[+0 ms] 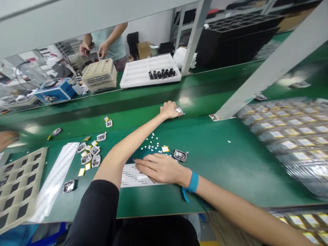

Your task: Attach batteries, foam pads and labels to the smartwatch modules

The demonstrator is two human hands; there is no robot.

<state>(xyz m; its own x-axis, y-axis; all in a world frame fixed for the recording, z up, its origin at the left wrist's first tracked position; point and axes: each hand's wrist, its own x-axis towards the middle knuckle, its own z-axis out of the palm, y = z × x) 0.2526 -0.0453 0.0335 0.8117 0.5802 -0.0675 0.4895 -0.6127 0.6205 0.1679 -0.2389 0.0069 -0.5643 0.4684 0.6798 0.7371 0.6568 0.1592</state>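
Handling step, I'd judge: left hand (168,110) pinching casing (179,111), needs steady grip. Label sheet (130,179) under right hand (162,168); can't tell its grip.

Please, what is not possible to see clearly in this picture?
All in head view:
Print on white sheet: too small, partly under right hand.
Case in left hand: partly covered by that hand.
Near beige tray: cut by left edge.
Contents of clear trays: blurred.
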